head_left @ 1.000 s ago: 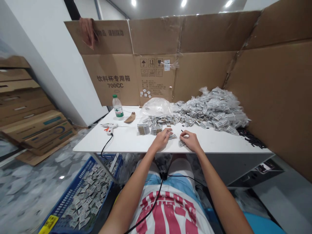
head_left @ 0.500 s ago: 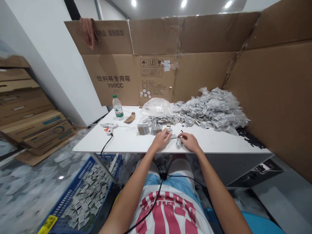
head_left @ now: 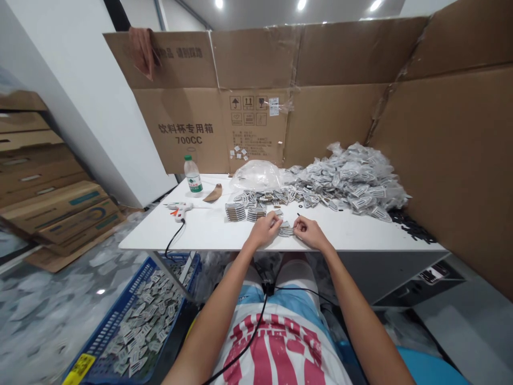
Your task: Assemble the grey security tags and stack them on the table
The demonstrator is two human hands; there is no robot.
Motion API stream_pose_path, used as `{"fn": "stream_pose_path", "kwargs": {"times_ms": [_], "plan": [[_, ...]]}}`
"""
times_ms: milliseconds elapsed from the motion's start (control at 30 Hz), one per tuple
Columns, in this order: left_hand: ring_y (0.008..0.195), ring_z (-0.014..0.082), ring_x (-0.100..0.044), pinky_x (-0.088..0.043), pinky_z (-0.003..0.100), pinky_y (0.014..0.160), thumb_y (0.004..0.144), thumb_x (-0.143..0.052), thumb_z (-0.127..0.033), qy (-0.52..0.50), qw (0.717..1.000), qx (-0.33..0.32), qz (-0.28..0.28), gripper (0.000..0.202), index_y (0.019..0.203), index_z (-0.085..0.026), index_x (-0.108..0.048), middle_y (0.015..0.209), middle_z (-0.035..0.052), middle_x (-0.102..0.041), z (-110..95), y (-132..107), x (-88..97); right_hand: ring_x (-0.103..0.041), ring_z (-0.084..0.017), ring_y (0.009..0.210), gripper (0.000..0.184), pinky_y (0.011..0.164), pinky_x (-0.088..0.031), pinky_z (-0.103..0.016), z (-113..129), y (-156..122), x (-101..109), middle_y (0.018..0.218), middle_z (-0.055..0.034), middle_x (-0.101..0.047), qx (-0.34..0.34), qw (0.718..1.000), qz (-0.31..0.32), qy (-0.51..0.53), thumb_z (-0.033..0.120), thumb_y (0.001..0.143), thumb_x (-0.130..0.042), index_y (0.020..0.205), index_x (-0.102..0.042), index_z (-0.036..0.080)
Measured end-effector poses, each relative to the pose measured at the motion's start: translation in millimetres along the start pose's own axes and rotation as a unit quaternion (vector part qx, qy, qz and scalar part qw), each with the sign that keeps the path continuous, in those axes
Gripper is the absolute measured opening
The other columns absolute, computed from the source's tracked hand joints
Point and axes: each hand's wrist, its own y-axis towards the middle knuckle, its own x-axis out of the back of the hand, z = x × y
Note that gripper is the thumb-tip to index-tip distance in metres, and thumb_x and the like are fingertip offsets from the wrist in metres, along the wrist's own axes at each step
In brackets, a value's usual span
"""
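Observation:
My left hand [head_left: 265,229] and my right hand [head_left: 308,233] meet over a small stack of grey striped tags [head_left: 286,231] at the front of the white table [head_left: 200,232]. Both hands pinch the stack from either side. Just behind the hands stand two neat stacks of the same tags [head_left: 243,212]. Farther back lies a loose spread of tags [head_left: 276,197] and a big heap of bagged tags [head_left: 348,182].
A glue gun [head_left: 180,208] with its cord, a water bottle [head_left: 193,175] and a clear plastic bag [head_left: 256,175] lie on the table's left and middle. Cardboard walls [head_left: 320,107] enclose the back and right. A blue crate of tags [head_left: 136,321] sits on the floor at left.
My right hand has moved left with a tag and joined it to the small stack under my left hand. The hands are now close together.

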Motion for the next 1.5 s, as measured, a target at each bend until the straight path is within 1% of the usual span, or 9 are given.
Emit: {"fn": "stream_pose_path", "kwargs": {"times_ms": [233,367,533,600,700,833,967,1133,1500], "plan": [[0.075,0.0194,-0.065,-0.045,0.028,0.077,0.102,-0.059,-0.051,0.018,1.0,-0.011,0.01,0.032,0.098,-0.023,-0.073,0.078,0.0014,-0.071,-2,-1,0.8,-0.051,-0.017,0.057,0.025,0.058,-0.038,-0.029,6,-3,4,0.06,0.004,-0.057,0.011,0.997,-0.009,0.07,0.046,0.091,-0.067,0.096,-0.073,0.022],[0.073,0.0188,-0.064,-0.043,0.027,0.073,0.099,-0.065,-0.054,0.015,0.999,-0.035,0.028,0.034,0.094,-0.022,-0.076,0.076,0.0022,-0.07,-3,-1,2.4,-0.052,-0.018,0.061,0.037,0.058,-0.039,-0.03,11,-4,5,0.068,0.0002,-0.065,0.033,0.995,-0.004,0.099,0.055,0.092,-0.071,0.105,-0.08,0.022],[0.074,0.0192,-0.064,-0.043,0.027,0.073,0.096,-0.07,-0.055,0.005,0.997,-0.052,0.051,0.035,0.09,-0.021,-0.078,0.076,0.0034,-0.07,-2,-1,3.9,-0.057,-0.019,0.067,0.037,0.062,-0.043,-0.031,14,-4,5,0.085,-0.0055,-0.076,0.065,0.992,0.034,0.1,0.058,0.092,-0.073,0.096,-0.084,0.023],[0.074,0.019,-0.064,-0.043,0.027,0.073,0.096,-0.071,-0.055,0.003,0.997,-0.06,0.058,0.035,0.089,-0.022,-0.079,0.077,0.0036,-0.071,-2,-1,3.8,-0.058,-0.019,0.068,0.034,0.063,-0.044,-0.031,13,-4,4,0.084,-0.0051,-0.076,0.063,0.992,0.029,0.107,0.055,0.092,-0.072,0.09,-0.082,0.022],[0.073,0.0192,-0.065,-0.043,0.027,0.072,0.095,-0.07,-0.059,0.01,0.998,-0.048,0.048,0.038,0.09,-0.023,-0.079,0.076,0.0031,-0.071,-4,-2,3.7,-0.054,-0.017,0.062,0.032,0.057,-0.042,-0.029,10,-4,5,0.079,-0.0028,-0.072,0.028,0.989,-0.026,0.145,0.054,0.092,-0.07,0.087,-0.073,0.022],[0.073,0.0204,-0.067,-0.045,0.028,0.073,0.098,-0.065,-0.055,0.033,0.999,-0.023,0.025,0.035,0.093,-0.024,-0.079,0.075,0.003,-0.071,-6,-3,3.6,-0.049,-0.013,0.055,0.035,0.053,-0.043,-0.029,7,-5,6,0.093,-0.007,-0.077,-0.017,0.979,-0.076,0.19,0.055,0.09,-0.067,0.078,-0.059,0.023],[0.077,0.0212,-0.069,-0.047,0.029,0.076,0.095,-0.069,-0.044,0.051,0.998,-0.019,0.018,0.022,0.095,-0.025,-0.081,0.079,0.0032,-0.074,-6,-3,2.7,-0.057,-0.016,0.062,0.035,0.06,-0.049,-0.03,6,-5,4,0.079,-0.005,-0.074,-0.012,0.982,-0.036,0.186,0.051,0.085,-0.07,0.071,-0.055,0.023],[0.075,0.021,-0.068,-0.046,0.029,0.074,0.09,-0.07,-0.034,0.05,0.998,-0.022,0.022,0.015,0.093,-0.025,-0.082,0.078,0.0031,-0.075,-5,-4,1.6,-0.051,-0.014,0.054,0.038,0.055,-0.045,-0.029,10,-5,4,0.064,0.0009,-0.062,-0.016,0.979,-0.029,0.199,0.056,0.088,-0.073,0.075,-0.06,0.023],[0.076,0.0222,-0.069,-0.046,0.03,0.073,0.092,-0.066,-0.036,0.053,0.998,-0.022,0.033,0.021,0.095,-0.025,-0.083,0.079,0.0037,-0.076,-6,-4,2.2,-0.072,-0.024,0.086,0.042,0.075,-0.057,-0.035,8,-4,4,0.092,-0.0073,-0.077,0.012,0.983,-0.005,0.183,0.063,0.087,-0.079,0.082,-0.067,0.023]]}}
